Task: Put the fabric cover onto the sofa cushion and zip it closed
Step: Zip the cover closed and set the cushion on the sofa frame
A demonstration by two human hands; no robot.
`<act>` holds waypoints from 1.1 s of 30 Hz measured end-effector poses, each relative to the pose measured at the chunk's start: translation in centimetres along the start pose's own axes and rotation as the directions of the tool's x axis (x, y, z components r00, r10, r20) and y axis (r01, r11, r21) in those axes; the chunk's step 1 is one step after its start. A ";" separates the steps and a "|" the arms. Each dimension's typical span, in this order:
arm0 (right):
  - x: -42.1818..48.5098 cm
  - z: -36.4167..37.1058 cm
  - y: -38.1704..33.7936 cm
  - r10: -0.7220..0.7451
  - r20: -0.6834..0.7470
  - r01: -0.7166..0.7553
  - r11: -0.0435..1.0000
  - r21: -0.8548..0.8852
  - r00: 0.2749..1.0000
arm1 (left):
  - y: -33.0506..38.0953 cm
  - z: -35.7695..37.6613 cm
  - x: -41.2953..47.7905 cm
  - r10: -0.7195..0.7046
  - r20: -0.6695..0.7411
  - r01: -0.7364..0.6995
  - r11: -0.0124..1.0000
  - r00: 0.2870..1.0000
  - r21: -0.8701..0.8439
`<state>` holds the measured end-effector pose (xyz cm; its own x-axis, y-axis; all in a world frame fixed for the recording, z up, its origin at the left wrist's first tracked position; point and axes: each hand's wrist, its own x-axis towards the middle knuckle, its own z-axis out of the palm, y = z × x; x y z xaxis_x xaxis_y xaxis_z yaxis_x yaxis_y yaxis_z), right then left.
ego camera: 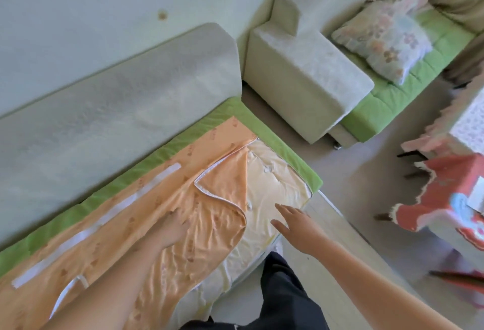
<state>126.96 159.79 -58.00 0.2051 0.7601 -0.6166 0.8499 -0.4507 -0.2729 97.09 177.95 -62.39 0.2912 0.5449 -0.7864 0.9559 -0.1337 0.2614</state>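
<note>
The cushion (277,185) lies flat along the front edge of the green sofa seat (288,151), and its right end is bare and cream-coloured up to the seat's right corner. The orange cover (209,238) sheathes the rest. Its open flap is folded back on itself, with the white zipper edge (217,193) curling across the middle.

The left hand (174,227) lies flat on the cover, fingers spread and pressing down, likely pinning the cloth so it cannot slide while the other side is worked. The right hand (293,222) is over the bare cream end near the front edge, fingers straight and apart, holding nothing. Whether it touches the cushion cannot be told. It looks poised to take the flap and draw it over the exposed end. Zipping comes after that, and the cover looks roughly halfway on. White strips (146,188) run along the cover's far side.
</note>
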 end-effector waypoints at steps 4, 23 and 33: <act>6.2 -3.8 6.0 -0.069 0.059 0.068 0.998 0.017 0.996 | 5.2 0.9 2.5 -0.075 -0.030 0.077 0.993 0.997 0.093; 32.8 -10.8 14.1 -0.059 0.115 0.071 0.992 -0.108 0.992 | 14.7 4.2 20.0 -0.483 -0.285 0.409 0.868 0.828 -0.283; 53.5 1.3 16.4 -0.120 -0.101 0.114 0.991 -0.066 0.988 | 8.8 12.5 40.2 -0.937 -0.105 0.462 0.259 0.333 -0.848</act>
<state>151.24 192.49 -96.43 0.1496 0.8520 -0.5017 0.8979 -0.3295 -0.2919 117.67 188.33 -98.65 -0.8028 0.3935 -0.4479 0.3504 0.9192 0.1795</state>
